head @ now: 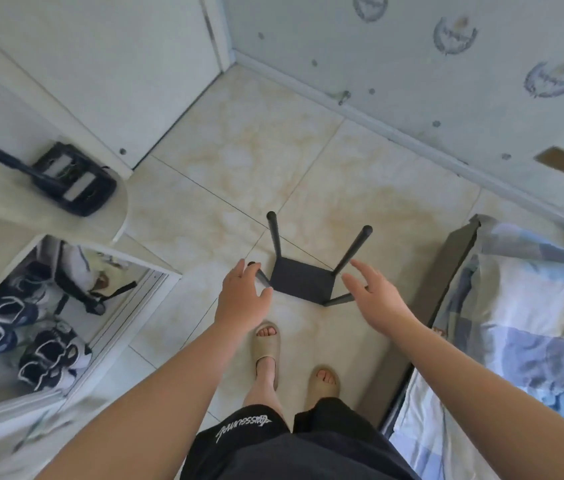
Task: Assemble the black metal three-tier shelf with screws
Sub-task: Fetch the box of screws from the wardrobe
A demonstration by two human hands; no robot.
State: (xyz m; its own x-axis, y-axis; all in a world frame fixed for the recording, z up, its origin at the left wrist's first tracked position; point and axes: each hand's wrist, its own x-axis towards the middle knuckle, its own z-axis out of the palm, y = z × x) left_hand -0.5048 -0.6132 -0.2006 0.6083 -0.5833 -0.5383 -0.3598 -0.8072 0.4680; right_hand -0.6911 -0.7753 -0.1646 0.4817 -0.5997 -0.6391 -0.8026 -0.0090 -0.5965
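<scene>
A black metal shelf (303, 280) stands on the tiled floor in front of my feet: a flat black panel with several black posts rising from its corners. My left hand (242, 296) hovers over the near-left post with fingers spread and relaxed; I cannot tell if it touches the post. My right hand (374, 294) is open above the near-right post, fingers straight, holding nothing. Both arms reach forward and down.
A bed with a blue patterned cover (523, 323) lies on the right. At the left a white shelf unit holds sneakers (20, 327), and a black device (72, 178) rests on a rounded desk. White doors and a wall close off the far side.
</scene>
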